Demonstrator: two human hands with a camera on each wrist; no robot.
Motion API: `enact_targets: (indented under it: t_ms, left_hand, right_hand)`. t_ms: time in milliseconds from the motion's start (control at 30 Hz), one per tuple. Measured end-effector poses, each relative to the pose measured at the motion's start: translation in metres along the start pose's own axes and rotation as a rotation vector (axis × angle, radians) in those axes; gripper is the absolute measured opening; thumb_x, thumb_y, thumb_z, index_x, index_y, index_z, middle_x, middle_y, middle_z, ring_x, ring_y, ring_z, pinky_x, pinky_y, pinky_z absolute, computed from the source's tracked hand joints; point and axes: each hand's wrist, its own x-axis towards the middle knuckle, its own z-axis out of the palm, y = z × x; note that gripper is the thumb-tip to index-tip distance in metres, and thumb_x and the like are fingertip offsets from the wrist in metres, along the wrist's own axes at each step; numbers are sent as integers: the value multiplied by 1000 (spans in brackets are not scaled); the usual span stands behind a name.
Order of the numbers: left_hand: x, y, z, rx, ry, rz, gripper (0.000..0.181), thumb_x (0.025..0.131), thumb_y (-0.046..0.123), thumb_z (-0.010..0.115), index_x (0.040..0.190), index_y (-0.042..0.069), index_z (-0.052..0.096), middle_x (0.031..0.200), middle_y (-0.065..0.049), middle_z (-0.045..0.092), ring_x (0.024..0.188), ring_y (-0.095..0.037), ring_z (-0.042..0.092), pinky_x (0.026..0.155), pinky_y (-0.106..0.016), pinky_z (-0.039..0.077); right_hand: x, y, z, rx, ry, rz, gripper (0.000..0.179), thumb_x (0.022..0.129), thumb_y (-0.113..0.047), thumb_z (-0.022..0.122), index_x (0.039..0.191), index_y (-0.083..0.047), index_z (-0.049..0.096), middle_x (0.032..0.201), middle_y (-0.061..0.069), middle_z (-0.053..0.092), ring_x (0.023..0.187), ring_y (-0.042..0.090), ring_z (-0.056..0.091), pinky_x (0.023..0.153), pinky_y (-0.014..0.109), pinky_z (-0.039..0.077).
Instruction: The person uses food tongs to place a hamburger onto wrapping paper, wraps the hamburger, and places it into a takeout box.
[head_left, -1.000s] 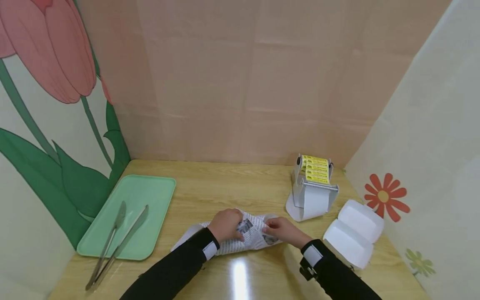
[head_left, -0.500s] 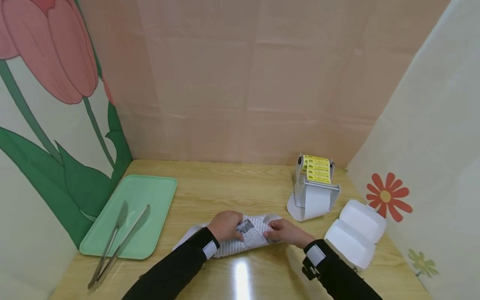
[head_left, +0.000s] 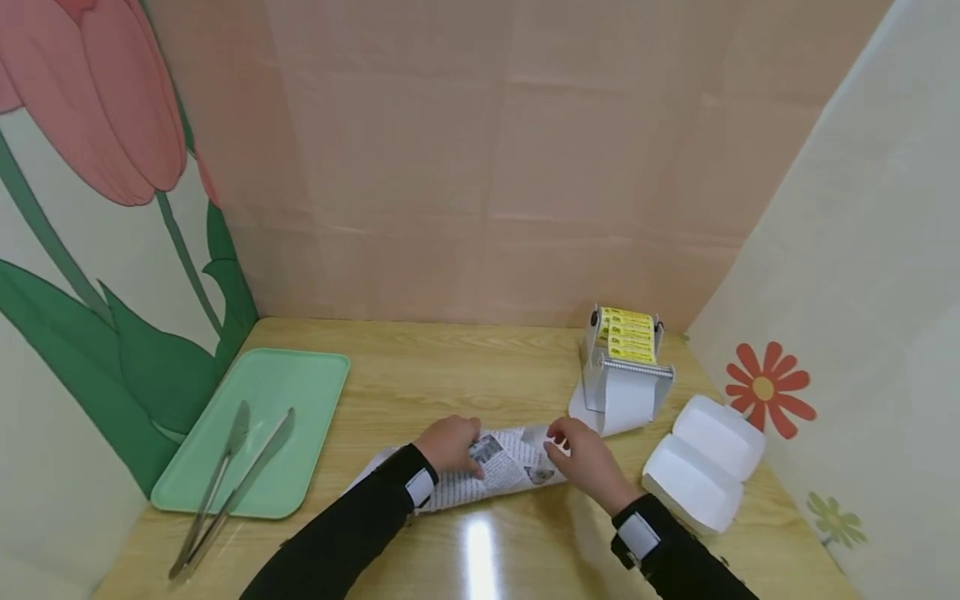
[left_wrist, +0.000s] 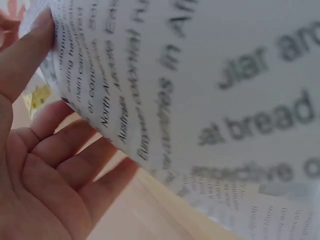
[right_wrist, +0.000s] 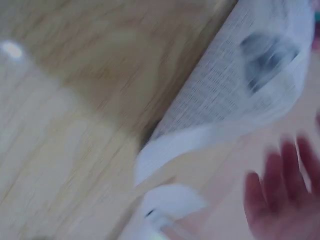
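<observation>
A roll of newsprint-patterned wrapping paper (head_left: 517, 467) lies across the middle of the table; what it wraps, if anything, is hidden. My left hand (head_left: 448, 446) holds its left part from above. In the left wrist view the thumb (left_wrist: 27, 60) lies on the printed paper (left_wrist: 150, 90), with the other fingers around its edge. Over the right end, my right hand (head_left: 588, 462) hovers with loosely bent fingers and nothing in them. The right wrist view, blurred, has the right hand (right_wrist: 285, 200) apart from the paper (right_wrist: 215, 85).
To the left, a green tray (head_left: 322, 417) bears metal tongs (head_left: 217, 492) that overhang its front edge. A label dispenser (head_left: 626, 375) with a yellow printed roll stands at the back right. An opened white foam box (head_left: 701, 475) sits at the right edge, near the right forearm.
My right hand has let go of the paper's right end and lifted slightly, up and to the right. The left hand keeps its place on the paper.
</observation>
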Motion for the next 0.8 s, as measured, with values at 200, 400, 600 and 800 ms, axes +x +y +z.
enact_targets:
  t_ms: [200,400,600,800]
  left_hand:
    - [-4,7,-6,-43,-32,-49,47,72,31,88,91,10,51,69,3,51,62,-12,45,59,-28,41]
    - [0,1,-1,-149,-46,-84,61,68,30,90,111,3,55,88,-4,62,79,-17,57,74,-31,48]
    - [-1,-4,1,-200,-57,-100,57,68,33,89,107,1,62,89,-3,61,80,-17,56,74,-31,47]
    - [-8,-4,5,-254,-15,-202,56,69,42,87,95,1,58,79,-3,55,69,-17,50,64,-33,45]
  right_hand:
    - [-28,-28,17,49,-231,-39,13,90,-17,67,80,-7,66,71,-2,61,65,16,55,59,34,46]
    - [-32,-41,41,249,-360,-41,20,92,-19,63,89,0,69,78,2,65,68,19,58,61,34,48]
    - [-29,-51,46,458,-342,58,20,92,-14,61,93,6,65,75,5,63,63,15,55,56,28,45]
    - [-21,-54,46,507,-315,147,30,96,-16,57,112,8,61,79,9,63,69,23,60,60,30,47]
